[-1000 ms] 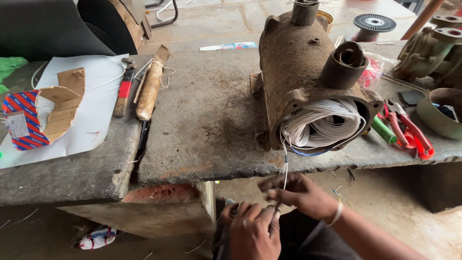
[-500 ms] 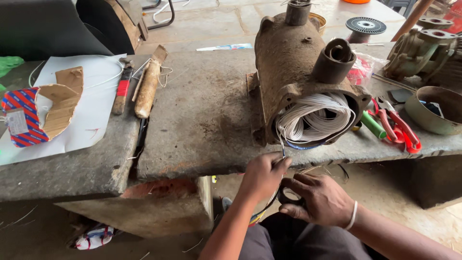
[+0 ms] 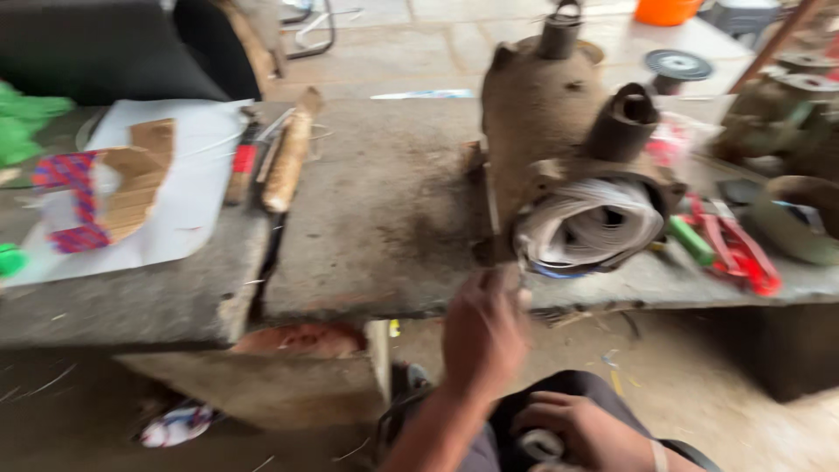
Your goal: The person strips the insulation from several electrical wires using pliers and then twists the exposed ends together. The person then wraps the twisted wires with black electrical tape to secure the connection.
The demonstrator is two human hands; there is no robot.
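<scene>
Rough grey concrete desk, stained dark near the middle, runs across an open-sided workshop with paved ground behind and dusty earth below. Far left: green cloth at the desk's end, then a white sheet carrying torn brown cardboard and a red-and-blue striped strip. Just right of the sheet, a red-handled tool and a wooden handle lie side by side, long axes running away from the front edge. A crack splits the slab beneath them. The middle stretch of desk is bare, the widest open patch for moving. Front edge is chipped and overhangs a concrete block and rubble on the ground. Right of centre sits the rusty brown motor housing, long axis running front to back, open end facing the front edge and slightly right, with white winding wire packed in the mouth; a short pipe stub angles up beside it. The left hand, blurred, is raised to the desk edge just below the open end, fingers curled together; whether it pinches a wire I cannot tell. The right hand rests low on the lap, closed loosely around a pale roll. Further right: a green-handled tool, red-handled pliers, another rusty casting, close-packed to the edge.
</scene>
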